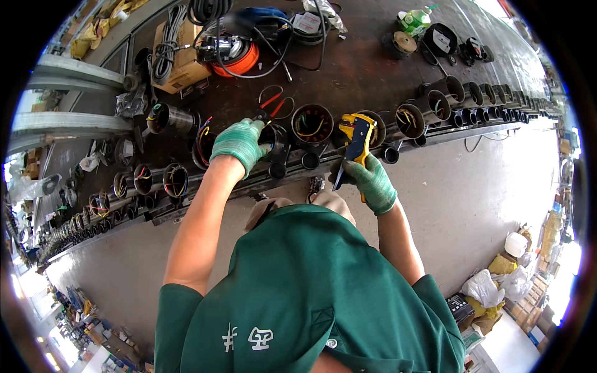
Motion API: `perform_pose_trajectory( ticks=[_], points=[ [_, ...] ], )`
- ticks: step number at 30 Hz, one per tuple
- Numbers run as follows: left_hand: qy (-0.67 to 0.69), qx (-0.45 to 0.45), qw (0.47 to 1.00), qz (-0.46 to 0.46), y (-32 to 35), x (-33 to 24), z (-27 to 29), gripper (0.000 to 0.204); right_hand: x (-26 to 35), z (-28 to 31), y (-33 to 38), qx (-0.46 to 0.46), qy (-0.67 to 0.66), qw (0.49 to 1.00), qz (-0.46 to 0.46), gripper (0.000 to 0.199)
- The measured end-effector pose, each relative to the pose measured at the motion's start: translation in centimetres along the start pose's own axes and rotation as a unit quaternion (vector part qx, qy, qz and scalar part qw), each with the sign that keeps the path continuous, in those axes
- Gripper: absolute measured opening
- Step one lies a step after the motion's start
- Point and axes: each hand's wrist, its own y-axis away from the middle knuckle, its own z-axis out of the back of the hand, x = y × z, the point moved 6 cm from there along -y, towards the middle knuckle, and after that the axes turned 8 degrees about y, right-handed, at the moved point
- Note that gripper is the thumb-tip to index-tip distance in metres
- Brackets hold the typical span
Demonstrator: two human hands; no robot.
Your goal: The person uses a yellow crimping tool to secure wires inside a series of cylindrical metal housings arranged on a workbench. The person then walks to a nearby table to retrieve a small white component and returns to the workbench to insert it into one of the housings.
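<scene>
The left green-gloved hand (239,144) grasps the rim of a dark round metal housing (275,138) on the workbench edge. The right gloved hand (372,181) clenches a yellow-and-blue wire stripper (356,138), upright, just right of it.

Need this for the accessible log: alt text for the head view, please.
Seen from above, a person in a green shirt stands at a long workbench: the gloved right hand holds a yellow wire stripper, while the gloved left hand rests on a black cylindrical housing with coloured wires inside. Similar housings line the bench edge; cable coils lie behind.
</scene>
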Motion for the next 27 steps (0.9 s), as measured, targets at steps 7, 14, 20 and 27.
perform_pose_trajectory(
  ticks=[7,14,20,27],
  points=[
    [0.004,-0.08,0.995,-0.059,-0.7,0.3,-2.7,0.029,0.1,2.2,0.4,-0.014,-0.028,0.999,0.013,0.033],
    [0.232,-0.213,0.946,-0.072,0.7,3.3,0.8,0.018,0.5,1.9,1.9,-0.07,-0.105,0.991,0.039,0.03],
    [0.052,-0.277,0.948,-0.147,2.7,0.6,7.6,0.034,0.4,1.6,2.9,-0.106,-0.143,0.983,0.051,0.031],
    [-0.222,-0.001,0.932,-0.287,-5.0,-9.0,-1.0,0.038,2.1,0.8,3.4,-0.074,-0.148,0.983,0.073,0.035]
  ],
)
